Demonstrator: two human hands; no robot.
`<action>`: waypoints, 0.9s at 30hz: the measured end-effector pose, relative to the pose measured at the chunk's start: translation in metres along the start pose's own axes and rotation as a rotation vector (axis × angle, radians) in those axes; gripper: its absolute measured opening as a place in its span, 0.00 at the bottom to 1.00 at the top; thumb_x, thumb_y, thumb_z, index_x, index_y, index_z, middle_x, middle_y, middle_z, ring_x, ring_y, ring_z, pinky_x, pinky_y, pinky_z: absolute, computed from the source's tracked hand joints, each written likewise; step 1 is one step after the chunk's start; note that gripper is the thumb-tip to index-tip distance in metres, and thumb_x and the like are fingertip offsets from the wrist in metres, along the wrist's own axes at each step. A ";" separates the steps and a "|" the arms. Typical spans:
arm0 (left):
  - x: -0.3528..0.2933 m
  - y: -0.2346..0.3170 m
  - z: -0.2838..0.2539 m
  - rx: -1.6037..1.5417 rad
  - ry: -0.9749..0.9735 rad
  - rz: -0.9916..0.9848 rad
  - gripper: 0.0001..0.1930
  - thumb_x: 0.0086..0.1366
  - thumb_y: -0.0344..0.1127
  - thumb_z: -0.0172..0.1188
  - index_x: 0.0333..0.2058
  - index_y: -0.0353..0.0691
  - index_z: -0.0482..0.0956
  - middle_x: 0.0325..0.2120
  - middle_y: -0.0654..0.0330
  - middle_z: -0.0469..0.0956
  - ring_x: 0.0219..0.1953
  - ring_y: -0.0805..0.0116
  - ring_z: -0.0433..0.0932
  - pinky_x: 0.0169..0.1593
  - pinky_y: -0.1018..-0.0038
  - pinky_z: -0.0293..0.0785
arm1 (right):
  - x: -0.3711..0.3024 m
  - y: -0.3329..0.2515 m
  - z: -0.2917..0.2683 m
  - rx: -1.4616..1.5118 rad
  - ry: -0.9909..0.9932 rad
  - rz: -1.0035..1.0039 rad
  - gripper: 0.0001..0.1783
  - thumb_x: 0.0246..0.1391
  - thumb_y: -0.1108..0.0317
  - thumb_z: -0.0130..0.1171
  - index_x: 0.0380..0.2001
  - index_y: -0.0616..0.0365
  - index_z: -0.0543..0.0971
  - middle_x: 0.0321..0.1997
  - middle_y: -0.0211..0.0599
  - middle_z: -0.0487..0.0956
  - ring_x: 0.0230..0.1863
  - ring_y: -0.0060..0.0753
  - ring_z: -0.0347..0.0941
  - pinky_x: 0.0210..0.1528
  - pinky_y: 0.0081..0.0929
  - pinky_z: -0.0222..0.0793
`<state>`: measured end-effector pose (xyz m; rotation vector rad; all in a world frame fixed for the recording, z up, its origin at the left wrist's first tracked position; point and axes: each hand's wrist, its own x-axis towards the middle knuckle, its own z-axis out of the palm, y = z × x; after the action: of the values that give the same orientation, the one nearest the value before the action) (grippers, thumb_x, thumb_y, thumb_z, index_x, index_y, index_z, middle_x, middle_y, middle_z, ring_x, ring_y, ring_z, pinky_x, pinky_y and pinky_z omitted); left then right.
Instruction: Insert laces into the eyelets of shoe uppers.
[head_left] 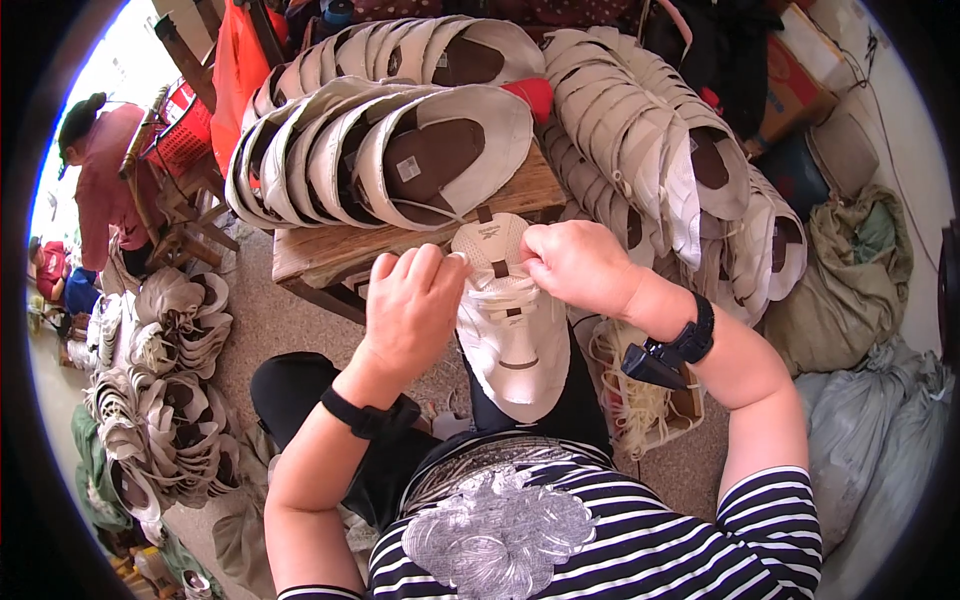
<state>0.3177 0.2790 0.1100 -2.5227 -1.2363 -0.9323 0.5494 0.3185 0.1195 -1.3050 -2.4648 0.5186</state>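
Observation:
A white shoe upper (pixel 515 365) rests over my lap, toe toward me, its perforated tongue (pixel 488 240) pointing away against the edge of a wooden bench. My left hand (pixel 412 305) is closed at the left side of the lacing opening, fingertips pinching there. On the opposite side, my right hand (pixel 582 262) pinches the upper beside the tongue. A pale lace seems to cross the opening between them, though the fingers partly hide it. Black bands circle both wrists.
On the wooden bench (pixel 300 255) beyond my hands stand nested rows of white shoe uppers (pixel 500 150). More stacked uppers (pixel 650 140) lean at the right. A box of pale laces (pixel 640 400) sits by my right leg. Upper piles (pixel 165 410) lie left; sacks (pixel 850 290) stand right.

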 end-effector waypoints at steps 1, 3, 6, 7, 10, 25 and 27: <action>-0.004 -0.002 0.000 -0.004 -0.003 0.002 0.05 0.58 0.32 0.63 0.31 0.40 0.76 0.26 0.61 0.67 0.29 0.61 0.70 0.35 0.66 0.63 | -0.002 0.002 0.001 -0.130 0.013 -0.017 0.08 0.52 0.64 0.61 0.31 0.56 0.78 0.27 0.44 0.80 0.31 0.48 0.78 0.34 0.42 0.72; -0.014 -0.006 0.002 0.093 -0.053 0.005 0.05 0.56 0.34 0.63 0.30 0.45 0.75 0.26 0.63 0.67 0.32 0.65 0.72 0.38 0.67 0.63 | -0.006 -0.001 0.000 -0.110 0.017 -0.006 0.08 0.53 0.63 0.60 0.31 0.56 0.77 0.27 0.44 0.80 0.32 0.49 0.78 0.34 0.43 0.72; -0.025 -0.004 0.010 -0.030 -0.036 -0.100 0.05 0.59 0.32 0.61 0.28 0.42 0.74 0.26 0.62 0.67 0.32 0.63 0.71 0.35 0.66 0.63 | -0.008 0.002 -0.001 -0.031 0.099 0.008 0.08 0.54 0.64 0.60 0.33 0.56 0.76 0.26 0.43 0.79 0.30 0.47 0.78 0.33 0.41 0.72; -0.027 -0.003 0.011 -0.123 -0.064 -0.199 0.05 0.60 0.31 0.61 0.28 0.40 0.74 0.26 0.61 0.67 0.32 0.62 0.71 0.34 0.66 0.63 | -0.010 0.004 -0.001 0.029 0.176 0.017 0.08 0.55 0.65 0.60 0.33 0.57 0.76 0.24 0.42 0.78 0.28 0.45 0.77 0.32 0.38 0.72; -0.028 0.003 0.009 -0.575 -0.050 -0.520 0.09 0.68 0.33 0.56 0.31 0.37 0.80 0.26 0.61 0.71 0.33 0.65 0.72 0.39 0.69 0.67 | -0.013 0.002 -0.009 0.232 0.096 0.144 0.07 0.56 0.67 0.60 0.33 0.58 0.76 0.21 0.34 0.75 0.22 0.30 0.73 0.29 0.29 0.69; -0.107 -0.101 -0.026 -2.305 0.592 -1.097 0.10 0.73 0.35 0.49 0.37 0.34 0.75 0.33 0.60 0.77 0.40 0.68 0.76 0.60 0.61 0.69 | -0.068 0.050 0.017 0.211 0.254 0.183 0.06 0.56 0.69 0.58 0.33 0.58 0.82 0.30 0.42 0.76 0.32 0.45 0.75 0.36 0.34 0.71; -0.105 -0.108 -0.035 -2.250 0.695 -1.187 0.10 0.74 0.34 0.47 0.37 0.33 0.73 0.32 0.61 0.74 0.32 0.70 0.70 0.54 0.66 0.68 | -0.075 0.052 0.023 0.169 0.282 0.164 0.05 0.55 0.70 0.58 0.32 0.58 0.82 0.29 0.43 0.76 0.33 0.48 0.75 0.36 0.36 0.71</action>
<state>0.1711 0.2653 0.0623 0.0565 0.4246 1.5048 0.6182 0.2786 0.0686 -1.4108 -2.0529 0.5289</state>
